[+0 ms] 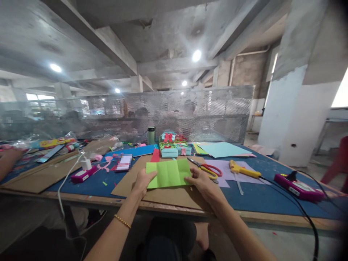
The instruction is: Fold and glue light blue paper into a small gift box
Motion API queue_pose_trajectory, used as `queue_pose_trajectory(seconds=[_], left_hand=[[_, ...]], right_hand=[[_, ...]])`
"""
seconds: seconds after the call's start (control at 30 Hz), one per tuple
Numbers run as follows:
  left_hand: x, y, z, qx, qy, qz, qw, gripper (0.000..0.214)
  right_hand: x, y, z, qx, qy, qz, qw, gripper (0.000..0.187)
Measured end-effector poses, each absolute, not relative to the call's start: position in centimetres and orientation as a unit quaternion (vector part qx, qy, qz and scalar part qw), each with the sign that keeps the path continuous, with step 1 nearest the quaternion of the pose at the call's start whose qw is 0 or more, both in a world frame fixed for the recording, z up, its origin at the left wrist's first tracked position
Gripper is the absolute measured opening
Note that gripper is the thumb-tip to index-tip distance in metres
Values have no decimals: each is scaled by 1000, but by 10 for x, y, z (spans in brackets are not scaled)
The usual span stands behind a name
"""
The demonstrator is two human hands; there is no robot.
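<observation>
A creased sheet of light green paper [168, 173] lies on a brown cardboard sheet [165, 192] at the table's near edge. My left hand [143, 181] pinches the paper's lower left corner, thumb on top. My right hand [199, 179] grips its right edge, fingers curled over the paper. The paper shows several vertical fold lines and sits slightly raised off the cardboard. A gold bracelet [122, 221] circles my left wrist.
Scissors with red and yellow handles [208, 168] lie right of the paper, then a yellow glue gun [240, 169] and a pink device [299, 188] with a black cable. Small wrapped boxes [174, 145], a green bottle [151, 135], coloured paper sheets [223, 149] and another person's arm [8, 159] at far left.
</observation>
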State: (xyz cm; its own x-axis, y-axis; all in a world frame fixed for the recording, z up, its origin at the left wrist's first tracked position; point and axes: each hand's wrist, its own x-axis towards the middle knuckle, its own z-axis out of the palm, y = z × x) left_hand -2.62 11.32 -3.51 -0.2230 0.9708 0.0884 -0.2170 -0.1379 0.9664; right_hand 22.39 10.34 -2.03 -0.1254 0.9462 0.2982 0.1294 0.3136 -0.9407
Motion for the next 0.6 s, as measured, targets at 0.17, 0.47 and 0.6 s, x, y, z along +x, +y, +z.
queue_pose_trajectory(seconds=[0.17,0.47,0.6], left_hand=[[-27,113,-35,419,455,627,473,39],[-28,119,-36,442,487,623,423,34],[-26,119,-33,453,495,618,409,27]], right_hand=[[224,104,-19,-414,-640,408,503,35],[224,99,-13,-415,-653,386,503,27],[224,106,-14,-409,-658,381,505,23]])
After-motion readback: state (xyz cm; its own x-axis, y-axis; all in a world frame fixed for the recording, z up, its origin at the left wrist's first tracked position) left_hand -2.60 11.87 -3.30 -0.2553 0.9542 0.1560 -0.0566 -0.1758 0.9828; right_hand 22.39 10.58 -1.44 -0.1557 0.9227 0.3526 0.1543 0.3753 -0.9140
